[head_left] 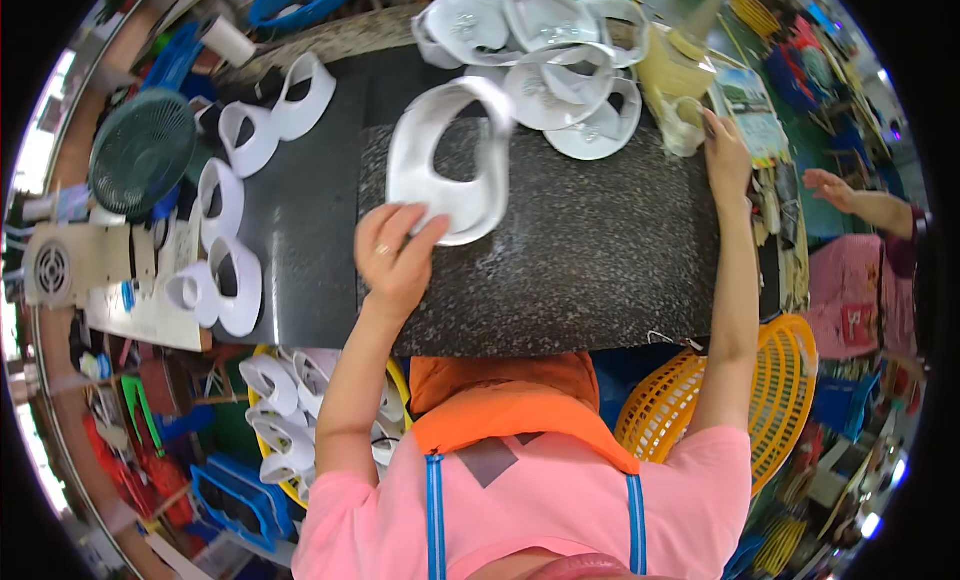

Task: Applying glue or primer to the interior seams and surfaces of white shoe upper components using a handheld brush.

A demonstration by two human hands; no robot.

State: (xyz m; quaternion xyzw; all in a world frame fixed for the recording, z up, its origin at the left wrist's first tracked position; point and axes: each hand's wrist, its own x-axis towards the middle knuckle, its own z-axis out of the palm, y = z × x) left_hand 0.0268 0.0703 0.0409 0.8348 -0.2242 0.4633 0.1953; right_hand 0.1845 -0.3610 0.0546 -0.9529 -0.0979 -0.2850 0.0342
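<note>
My left hand (396,258) pinches the lower end of a white shoe upper (408,155), a curved piece with an oval opening, held over the dark speckled worktop (600,250). Its far end is blurred. At the far right, my right hand (728,152) is closed beside a small, cream-coated cup (684,128), near a yellowish plastic container (675,70). What its fingers hold is hard to make out. Several more white uppers (585,140) lie heaped at the back, some with clear, shiny parts. Others (238,280) stand in a row along the left side.
A green fan (143,152) and a beige machine (75,265) stand at the left. Below the worktop are a yellow basket of white uppers (285,440) and a yellow perforated basket (785,400). Another person's hand (830,190) shows at the right.
</note>
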